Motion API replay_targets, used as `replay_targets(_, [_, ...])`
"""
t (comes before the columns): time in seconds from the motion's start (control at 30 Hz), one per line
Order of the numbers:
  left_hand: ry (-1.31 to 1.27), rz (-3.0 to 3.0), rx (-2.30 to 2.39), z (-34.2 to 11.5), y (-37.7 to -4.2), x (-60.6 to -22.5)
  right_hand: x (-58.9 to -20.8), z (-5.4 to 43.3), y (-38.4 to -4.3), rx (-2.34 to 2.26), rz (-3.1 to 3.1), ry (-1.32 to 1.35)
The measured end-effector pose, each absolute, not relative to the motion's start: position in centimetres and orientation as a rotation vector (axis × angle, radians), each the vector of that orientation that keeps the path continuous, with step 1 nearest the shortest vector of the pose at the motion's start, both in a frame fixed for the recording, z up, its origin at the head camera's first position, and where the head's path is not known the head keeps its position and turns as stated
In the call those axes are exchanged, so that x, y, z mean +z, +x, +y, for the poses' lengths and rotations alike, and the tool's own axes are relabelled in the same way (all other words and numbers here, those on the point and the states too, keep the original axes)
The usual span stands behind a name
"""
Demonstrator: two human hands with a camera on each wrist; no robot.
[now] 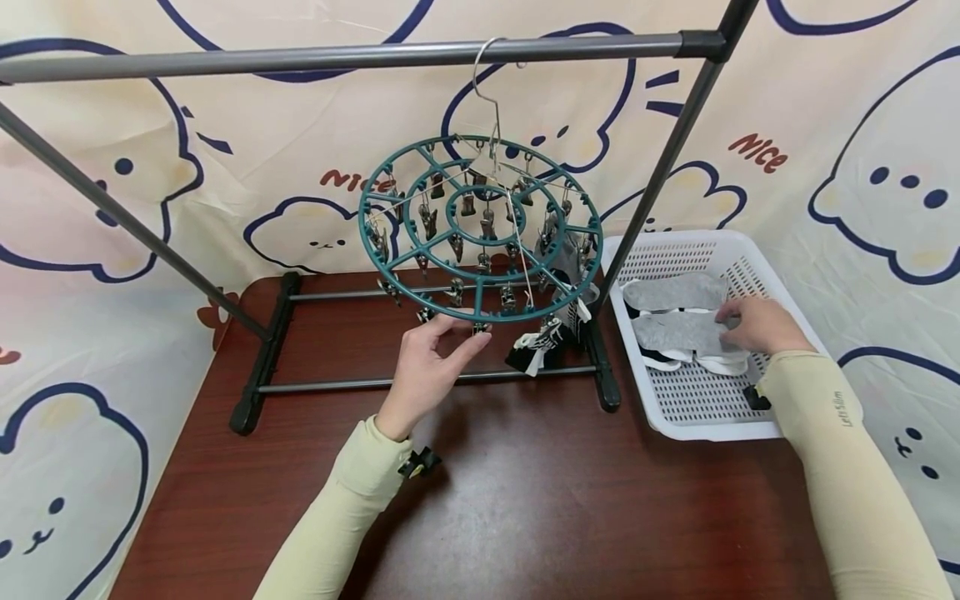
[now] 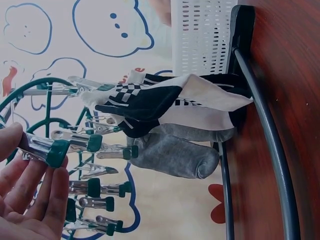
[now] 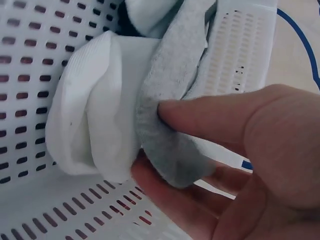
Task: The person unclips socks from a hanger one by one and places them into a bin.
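Grey sock (image 3: 172,65) lies in the basket (image 1: 712,432), its end pinched between the thumb and fingers of our right hand (image 1: 768,327). Another sock (image 1: 675,292) lies just beyond those fingers. Our left hand (image 1: 425,367) has its fingers closed on a clip (image 2: 35,146) at the near rim of the rack (image 1: 517,317), and that clip bears no sock yet. We judge the hanging part-way: clipped socks (image 2: 145,100) hang right of the left fingers, many clips (image 2: 95,204) beyond those fingers look bare, and socks remain at the right fingers.
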State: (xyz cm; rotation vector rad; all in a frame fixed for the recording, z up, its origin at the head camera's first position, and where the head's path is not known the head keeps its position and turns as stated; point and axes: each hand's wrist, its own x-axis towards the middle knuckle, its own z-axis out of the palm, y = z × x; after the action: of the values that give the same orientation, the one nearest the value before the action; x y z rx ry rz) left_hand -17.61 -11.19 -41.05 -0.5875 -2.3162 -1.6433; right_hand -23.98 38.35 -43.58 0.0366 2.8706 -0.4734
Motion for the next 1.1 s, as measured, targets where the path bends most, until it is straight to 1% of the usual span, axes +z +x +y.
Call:
replay_targets(0.47, [-0.585,-2.308,-1.653,-11.3,-18.0,-41.0,-43.8,38.7,-23.7,-0.368,2.818,0.024])
replay_targets(0.63, [-0.573,-2.322,-1.655,-11.4,-17.9,-41.0,-43.0,38.6,-23.7,-0.339,2.839,-0.021])
replay_targets(0.73, [-0.572,-2.329,-1.652,-11.5,-17.9,-41.0,-42.1,38.2,-23.4,-0.405,2.858,-0.044])
replay_targets(0.87, [-0.58,-2.319,-1.647,-11.8,-17.9,-40.9,-40.1,36.5,-22.7,-0.574,2.903,-0.092])
replay_targets(0.97, [-0.57,-2.31,-1.64,-12.1,-17.8,-40.9,-38.3,34.3,-21.8,-0.688,2.926,-0.171])
replay_targets(1.1, [-0.544,-2.314,-1.626,-12.5,-17.8,-41.0,-36.8,30.6,-20.1,-0.838,2.949,-0.415])
